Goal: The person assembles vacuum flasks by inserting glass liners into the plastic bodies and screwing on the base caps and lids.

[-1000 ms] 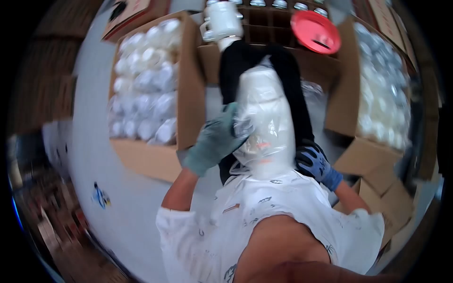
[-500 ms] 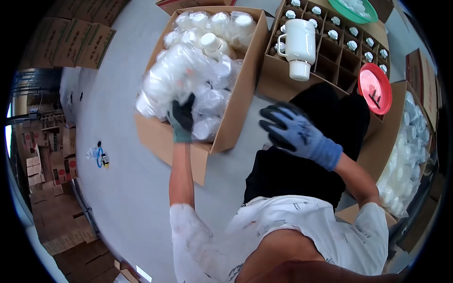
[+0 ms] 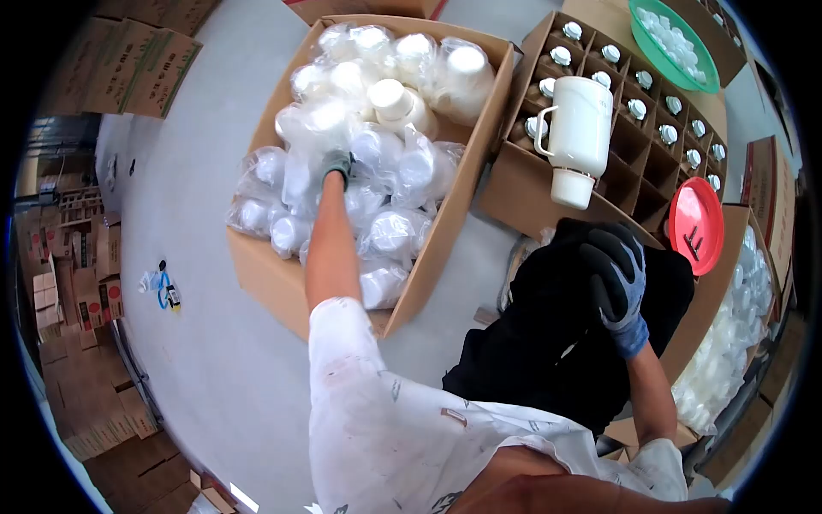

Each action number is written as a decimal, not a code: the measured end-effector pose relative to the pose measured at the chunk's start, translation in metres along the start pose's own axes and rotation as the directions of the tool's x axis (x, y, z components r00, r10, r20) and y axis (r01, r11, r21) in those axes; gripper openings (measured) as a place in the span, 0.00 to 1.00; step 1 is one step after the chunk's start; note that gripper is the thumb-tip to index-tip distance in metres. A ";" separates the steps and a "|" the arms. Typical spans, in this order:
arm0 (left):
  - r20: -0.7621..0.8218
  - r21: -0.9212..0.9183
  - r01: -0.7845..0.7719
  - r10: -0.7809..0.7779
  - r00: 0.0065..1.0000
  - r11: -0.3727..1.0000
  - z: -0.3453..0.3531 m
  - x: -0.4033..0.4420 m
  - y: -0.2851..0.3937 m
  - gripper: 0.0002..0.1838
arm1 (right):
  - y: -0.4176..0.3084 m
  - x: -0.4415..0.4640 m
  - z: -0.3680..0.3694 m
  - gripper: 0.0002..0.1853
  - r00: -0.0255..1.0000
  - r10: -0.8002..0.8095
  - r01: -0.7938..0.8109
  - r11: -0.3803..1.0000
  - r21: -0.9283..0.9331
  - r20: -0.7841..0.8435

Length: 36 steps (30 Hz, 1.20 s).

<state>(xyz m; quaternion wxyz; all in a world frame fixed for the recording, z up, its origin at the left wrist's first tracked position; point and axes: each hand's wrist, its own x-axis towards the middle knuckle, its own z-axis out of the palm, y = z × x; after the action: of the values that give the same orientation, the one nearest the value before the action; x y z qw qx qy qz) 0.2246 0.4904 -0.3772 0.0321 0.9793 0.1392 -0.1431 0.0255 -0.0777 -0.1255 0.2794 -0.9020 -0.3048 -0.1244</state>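
My left hand [image 3: 339, 166], in a green glove, reaches into the left carton [image 3: 454, 193] among white bottles in clear plastic bags. A bagged bottle [image 3: 321, 128] lies against it; the fingers are mostly hidden. My right hand [image 3: 618, 287], in a blue glove with black fingers, rests on my knee, fingers spread and holding nothing. Beyond it a white mug with a handle [image 3: 580, 124] lies tipped on the divided carton [image 3: 535, 193], its narrower white end toward me. One unbagged white bottle [image 3: 394, 103] stands among the bagged ones.
Silver-capped items [image 3: 636, 109] fill several cells of the divided carton. A green bowl [image 3: 668, 51] holds clear pieces; a red dish [image 3: 695, 227] holds small dark pieces. Another carton of bagged items [image 3: 728, 334] is at right. Stacked cartons [image 3: 137, 64] stand at left.
The bagged item from my lap is now out of my lap, and my left hand has moved deeper into the left carton. My right hand has come down onto my knee.
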 end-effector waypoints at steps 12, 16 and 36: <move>-0.535 -0.566 -0.612 0.318 0.783 0.552 -0.067 -0.177 0.333 0.23 | 0.120 0.036 0.047 0.48 0.698 0.706 -0.696 0.628 0.348 0.121; -0.338 -0.756 -0.405 0.224 0.914 0.515 -0.019 -0.129 0.412 0.25 | 0.202 0.061 0.090 0.54 0.555 0.775 -0.721 0.267 0.639 0.302; -0.224 -0.962 0.032 0.854 0.470 -0.270 -0.158 -0.413 0.417 0.17 | -0.093 -0.122 -0.092 0.23 0.979 0.142 -0.173 0.958 -0.228 -0.149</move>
<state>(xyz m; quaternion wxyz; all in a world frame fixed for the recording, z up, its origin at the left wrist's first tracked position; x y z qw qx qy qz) 0.0047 -0.0024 -0.0971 0.7926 0.4885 -0.2345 -0.2796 -0.1323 -0.1286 -0.0587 0.1967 -0.9405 -0.1956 -0.1965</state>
